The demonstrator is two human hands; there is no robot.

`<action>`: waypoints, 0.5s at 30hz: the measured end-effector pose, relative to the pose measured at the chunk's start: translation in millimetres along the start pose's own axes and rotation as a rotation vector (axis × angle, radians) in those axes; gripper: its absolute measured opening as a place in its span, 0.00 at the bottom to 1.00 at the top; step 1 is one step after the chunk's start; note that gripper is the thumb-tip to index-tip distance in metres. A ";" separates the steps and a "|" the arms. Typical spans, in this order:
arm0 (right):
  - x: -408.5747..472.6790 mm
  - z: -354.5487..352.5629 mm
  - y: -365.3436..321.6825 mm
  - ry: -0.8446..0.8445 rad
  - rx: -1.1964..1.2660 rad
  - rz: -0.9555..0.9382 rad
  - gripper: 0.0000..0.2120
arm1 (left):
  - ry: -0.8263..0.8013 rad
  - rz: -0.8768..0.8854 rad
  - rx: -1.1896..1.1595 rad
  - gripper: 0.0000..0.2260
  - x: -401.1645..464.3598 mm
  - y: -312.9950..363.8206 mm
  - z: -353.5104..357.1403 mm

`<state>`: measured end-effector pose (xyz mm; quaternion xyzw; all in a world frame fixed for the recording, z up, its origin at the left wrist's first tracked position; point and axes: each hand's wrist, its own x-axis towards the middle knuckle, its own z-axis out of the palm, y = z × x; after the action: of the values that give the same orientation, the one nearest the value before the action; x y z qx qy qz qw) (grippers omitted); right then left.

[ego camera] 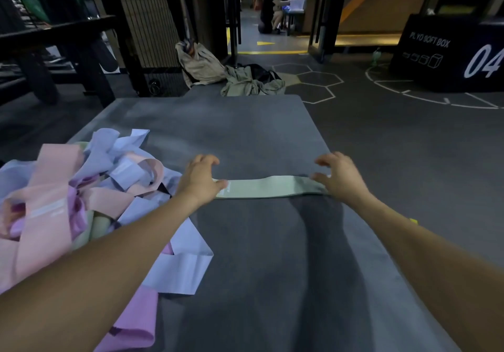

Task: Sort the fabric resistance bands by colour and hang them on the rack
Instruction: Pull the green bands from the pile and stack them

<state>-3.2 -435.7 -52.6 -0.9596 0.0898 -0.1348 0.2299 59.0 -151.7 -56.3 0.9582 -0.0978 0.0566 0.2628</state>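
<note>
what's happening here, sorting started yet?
A person is laying one pale green band flat on the grey mat, left hand on one end and right hand on the other, fingers spread. The other bands, pink, lilac and pale blue, lie in a mixed pile at the left. Nothing looks hung yet.

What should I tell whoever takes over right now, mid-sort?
Left hand: fingers spread, resting on the left end of the pale green fabric band.
Right hand: fingers spread, on the band's right end.
The green band lies flat across the grey mat, apart from the rest.
The tangled pile of pink, lilac and light blue fabric bands sits at the mat's left side, unsorted.
Done: one green band laid out.
Left: sort the pile by colour and hang everything; nothing visibly hung yet.
</note>
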 end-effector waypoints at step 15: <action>1.8 25.4 -35.4 -0.406 -0.084 -0.243 0.27 | -0.374 0.195 0.121 0.23 11.1 -19.8 5.9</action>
<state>10.1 -394.5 -57.5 -0.9795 -0.0687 0.0382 0.1852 74.4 -139.8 -69.3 0.9521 -0.2335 -0.0913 0.1752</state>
